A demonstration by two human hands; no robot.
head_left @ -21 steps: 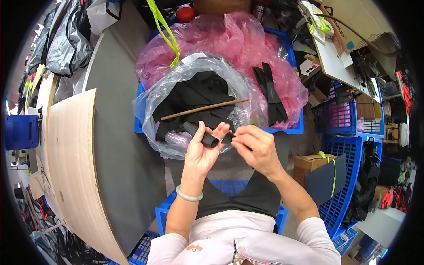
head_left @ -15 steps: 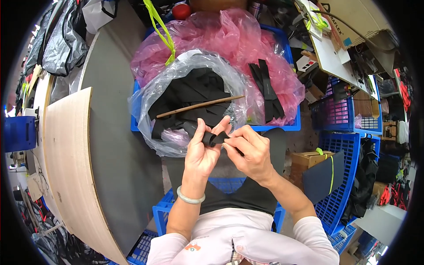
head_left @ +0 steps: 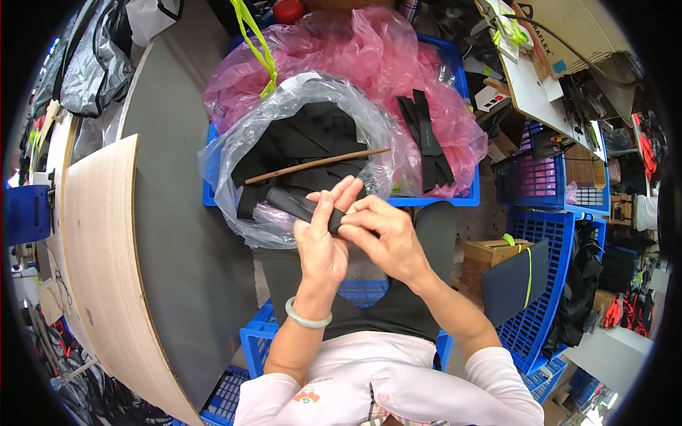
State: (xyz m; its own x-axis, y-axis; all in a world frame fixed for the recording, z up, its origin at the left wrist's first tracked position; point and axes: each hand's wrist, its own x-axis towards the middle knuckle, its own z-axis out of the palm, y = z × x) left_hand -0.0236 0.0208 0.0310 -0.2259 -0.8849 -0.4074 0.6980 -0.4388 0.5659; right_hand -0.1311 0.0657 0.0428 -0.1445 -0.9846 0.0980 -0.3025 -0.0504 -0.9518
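Observation:
A black fabric strip (head_left: 290,204) lies across my left hand (head_left: 321,248), its flat end sticking out to the left past the thumb. My left thumb presses it against the fingers, which point up and away. My right hand (head_left: 389,238) pinches the strip's near right end, which looks rounded like a tube. Just beyond my hands, a clear plastic bag (head_left: 222,157) stands wide at the mouth, full of similar black strips (head_left: 312,131). A thin wooden stick (head_left: 316,166) rests across the bag's mouth, touched by neither hand.
Pink plastic sheeting (head_left: 369,53) fills the blue crate (head_left: 465,201) behind the bag, with several black strips (head_left: 428,142) on it. A grey board (head_left: 188,234) and a pale wooden panel (head_left: 103,263) stand at left. Blue crates (head_left: 533,284) and a cardboard box (head_left: 479,264) are at right.
The strip's dark end now reaches farther left beyond my left hand. The right-hand end, earlier a loose folded flap, is now drawn together between my hands. The view has shifted slightly.

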